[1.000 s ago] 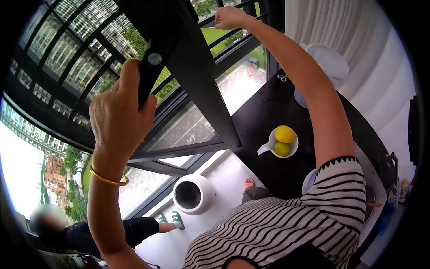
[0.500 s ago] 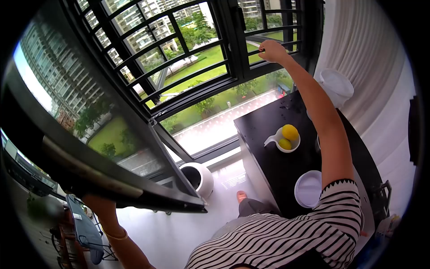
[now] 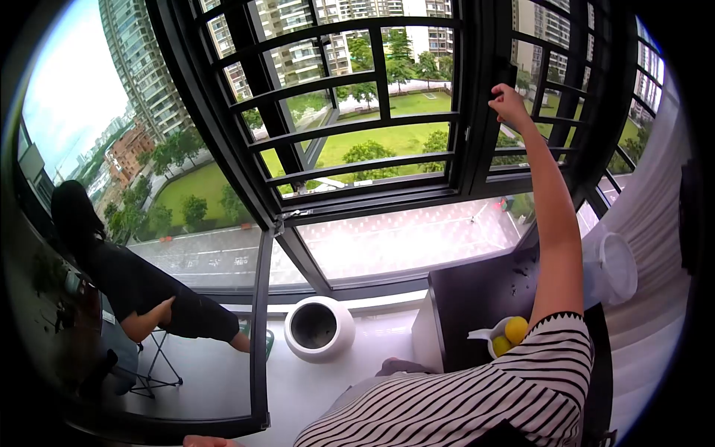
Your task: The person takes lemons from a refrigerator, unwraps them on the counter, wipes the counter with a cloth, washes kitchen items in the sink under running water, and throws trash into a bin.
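My right hand (image 3: 509, 106) is raised at the end of an outstretched arm, its fingers curled closed. It is in front of the dark window frame (image 3: 480, 141), close to a black handle (image 3: 506, 73). Whether it grips anything, I cannot make out. Only a sliver of my left hand (image 3: 208, 441) shows at the bottom edge, just below the lower rail of the swung-in glass sash (image 3: 262, 335); its fingers are mostly cut off. Black bars (image 3: 417, 119) cross the opening beyond.
A white round pot (image 3: 339, 331) stands on the floor below the window. On the dark cabinet (image 3: 465, 298) at right sits a white bowl (image 3: 480, 334) with yellow fruit (image 3: 515, 328). A clear plastic tub (image 3: 614, 268) is behind my arm. A dark-clothed person (image 3: 141, 283) shows in the sash glass.
The view has turned up toward the window. The sash stands at a different angle, its glass now facing me more fully. My left hand has dropped to the bottom edge; my right remains raised.
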The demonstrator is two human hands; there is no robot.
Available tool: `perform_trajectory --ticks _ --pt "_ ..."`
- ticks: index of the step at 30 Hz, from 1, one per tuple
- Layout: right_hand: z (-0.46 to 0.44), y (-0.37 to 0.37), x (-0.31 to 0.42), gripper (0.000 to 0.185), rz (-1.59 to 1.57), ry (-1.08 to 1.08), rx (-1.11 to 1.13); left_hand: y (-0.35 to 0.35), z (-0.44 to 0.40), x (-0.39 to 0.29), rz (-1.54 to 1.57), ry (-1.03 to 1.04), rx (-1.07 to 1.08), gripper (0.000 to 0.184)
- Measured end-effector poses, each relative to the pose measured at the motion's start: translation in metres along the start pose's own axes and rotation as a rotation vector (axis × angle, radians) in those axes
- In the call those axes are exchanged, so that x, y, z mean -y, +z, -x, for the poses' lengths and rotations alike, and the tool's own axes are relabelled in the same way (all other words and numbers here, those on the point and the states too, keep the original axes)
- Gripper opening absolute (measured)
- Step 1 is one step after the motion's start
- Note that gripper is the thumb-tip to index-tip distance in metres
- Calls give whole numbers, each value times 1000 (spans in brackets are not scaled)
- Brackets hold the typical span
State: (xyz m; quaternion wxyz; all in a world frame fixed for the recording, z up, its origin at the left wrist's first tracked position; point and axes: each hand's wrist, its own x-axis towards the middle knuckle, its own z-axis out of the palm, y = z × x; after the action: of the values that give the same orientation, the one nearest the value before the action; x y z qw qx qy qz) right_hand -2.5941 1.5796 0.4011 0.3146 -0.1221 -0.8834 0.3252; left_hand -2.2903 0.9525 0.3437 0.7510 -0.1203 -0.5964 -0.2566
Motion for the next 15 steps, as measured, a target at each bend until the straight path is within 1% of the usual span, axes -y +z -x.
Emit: perform_trajectory --ticks 2,3,4,5,6,8,9,10,12,13,14,15 --pt "-1 9 16 31 177 18 -164 35 12 1 127 -169 49 15" --pt "-8 12 9 33 440 -55 -405 53 17 1 130 -225 95 15" --pt "-7 14 8 33 441 -41 -413 70 21 0 144 -283 152 16" --pt "-3 15 13 35 428 -26 -502 87 24 -2 157 -346 229 18" --pt "-1 8 17 38 426 0 -611 110 30 -4 262 -476 186 27" --pt "-18 6 -1 54 424 133 -571 152 37 10 388 -294 433 20" --pt "-18 -9 4 56 382 236 -455 178 46 7 440 -239 427 9" --pt "-17 -17 7 57 324 326 -323 195 52 8 536 -209 480 7" --pt "-32 -20 -10 46 519 242 -188 224 67 -4 619 -328 577 8" --pt "-40 -15 -35 28 495 45 -325 240 69 -8 669 -188 634 11" --pt "-43 -30 -42 28 510 53 -335 259 72 -15 671 -99 603 10" --pt "-46 -50 -44 24 690 -76 -354 274 77 -23 690 -125 603 8"
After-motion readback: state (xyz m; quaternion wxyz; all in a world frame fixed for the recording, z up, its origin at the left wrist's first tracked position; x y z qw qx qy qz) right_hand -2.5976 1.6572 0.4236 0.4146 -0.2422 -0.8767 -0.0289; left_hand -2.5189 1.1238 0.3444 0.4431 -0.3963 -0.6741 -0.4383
